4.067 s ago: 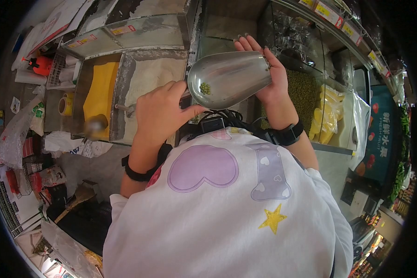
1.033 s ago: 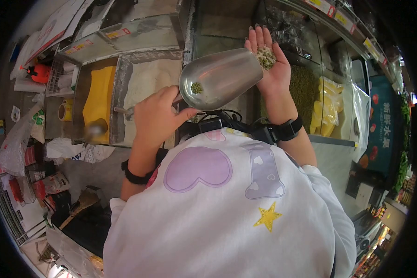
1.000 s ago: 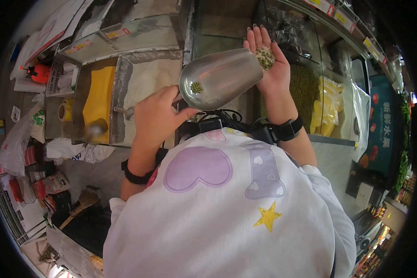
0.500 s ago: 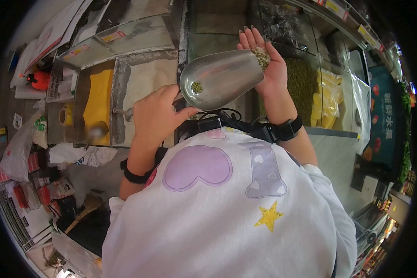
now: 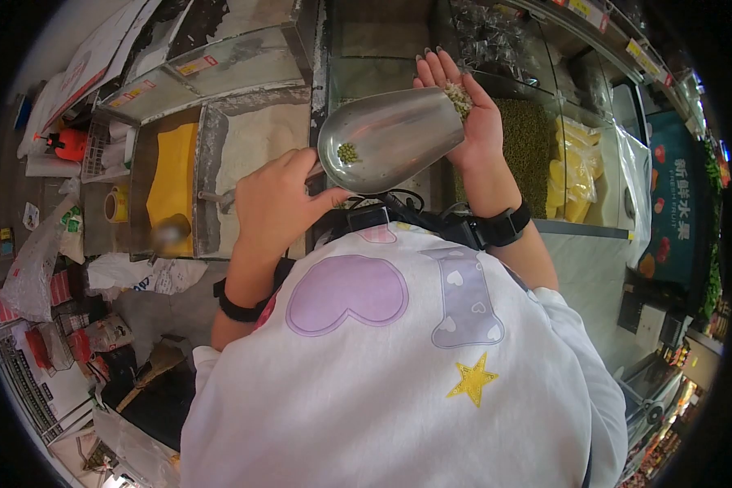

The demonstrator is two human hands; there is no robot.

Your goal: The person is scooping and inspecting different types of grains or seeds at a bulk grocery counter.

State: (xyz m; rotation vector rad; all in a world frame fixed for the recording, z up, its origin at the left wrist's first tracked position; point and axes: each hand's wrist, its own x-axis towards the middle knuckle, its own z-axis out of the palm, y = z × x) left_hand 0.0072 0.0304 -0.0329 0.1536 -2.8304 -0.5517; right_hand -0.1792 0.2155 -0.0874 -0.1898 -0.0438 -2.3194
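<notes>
My left hand [image 5: 272, 195] is closed around the handle end of a shiny metal scoop [image 5: 398, 134], at the scoop's left. A small clump of green beans [image 5: 347, 153] lies inside the scoop near its rounded left end. At the scoop's right end, my right hand [image 5: 481, 134] is palm up with fingers stretched out. Pale, greenish-white grains [image 5: 459, 98] sit in that palm, against the scoop's edge. The scoop covers part of the right palm, so whether they touch underneath is hidden.
Bins of white powder [image 5: 264, 142] and yellow meal [image 5: 173, 171] stand to the left. On the right are a bin of green beans [image 5: 525, 150] and yellow bagged goods [image 5: 573, 175]. A glass panel edge [image 5: 586, 229] runs near my right forearm.
The scoop and both hands have barely shifted. The green beans remain near the scoop's left end, and the pale grains are still in my right palm.
</notes>
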